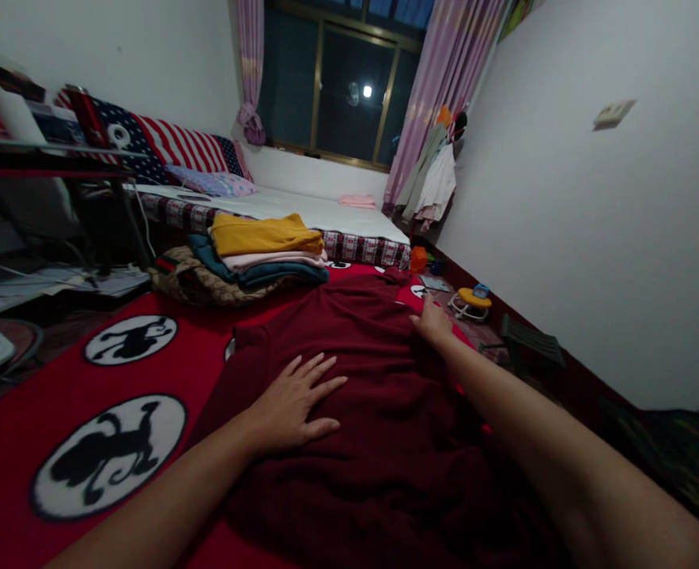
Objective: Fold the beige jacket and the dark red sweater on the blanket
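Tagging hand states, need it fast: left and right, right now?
Left hand: open, spread flat on the dark maroon cloth garment.
Right hand: at the garment's right edge; cannot tell whether its grip is closed on cloth.

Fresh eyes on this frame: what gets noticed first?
Probably the dark red garment spread over the red blanket, left hand flat on it, right hand at its right edge. Next, the mustard-topped stack of folded cloth beyond, to the left; then stars-and-stripes fabric against the far-left wall.
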`<action>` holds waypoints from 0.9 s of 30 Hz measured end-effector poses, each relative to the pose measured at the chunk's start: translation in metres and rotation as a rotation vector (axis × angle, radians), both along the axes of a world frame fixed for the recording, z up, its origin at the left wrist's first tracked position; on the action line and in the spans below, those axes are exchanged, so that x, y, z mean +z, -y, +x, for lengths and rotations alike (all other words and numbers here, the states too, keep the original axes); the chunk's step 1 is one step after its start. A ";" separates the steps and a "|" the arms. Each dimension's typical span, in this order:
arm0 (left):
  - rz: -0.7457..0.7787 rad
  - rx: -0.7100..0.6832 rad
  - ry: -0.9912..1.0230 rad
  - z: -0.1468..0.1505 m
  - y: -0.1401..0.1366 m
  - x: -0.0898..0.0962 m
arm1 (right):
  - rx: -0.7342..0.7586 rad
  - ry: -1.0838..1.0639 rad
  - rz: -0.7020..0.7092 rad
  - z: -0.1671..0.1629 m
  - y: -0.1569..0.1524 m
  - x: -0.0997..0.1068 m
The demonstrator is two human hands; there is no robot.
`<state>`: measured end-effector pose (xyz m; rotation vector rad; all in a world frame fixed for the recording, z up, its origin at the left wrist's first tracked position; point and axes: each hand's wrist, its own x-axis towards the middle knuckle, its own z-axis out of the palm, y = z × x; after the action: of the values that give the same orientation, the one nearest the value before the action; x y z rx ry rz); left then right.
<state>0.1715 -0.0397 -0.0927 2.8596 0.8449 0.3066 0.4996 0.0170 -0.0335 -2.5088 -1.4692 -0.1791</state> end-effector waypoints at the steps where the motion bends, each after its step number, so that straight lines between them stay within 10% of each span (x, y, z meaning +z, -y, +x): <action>1: 0.001 0.001 0.015 0.000 0.000 0.000 | -0.014 -0.058 -0.014 0.002 -0.010 -0.002; 11: 0.110 0.672 0.239 -0.001 -0.034 -0.016 | -0.106 -0.102 -0.030 0.026 -0.058 -0.005; 18: 0.114 0.636 0.140 -0.004 -0.035 -0.014 | 0.005 -0.072 -0.030 -0.022 -0.057 -0.015; 23: -0.063 0.205 0.030 0.006 -0.069 0.004 | 0.620 0.023 0.014 -0.065 -0.045 -0.023; 27: -0.084 0.286 -0.084 0.015 -0.121 0.004 | 0.819 0.024 -0.172 -0.049 -0.041 -0.042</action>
<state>0.1863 0.0813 -0.0885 2.6891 1.2541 0.1771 0.4508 0.0581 -0.0759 -1.7993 -2.4481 0.0645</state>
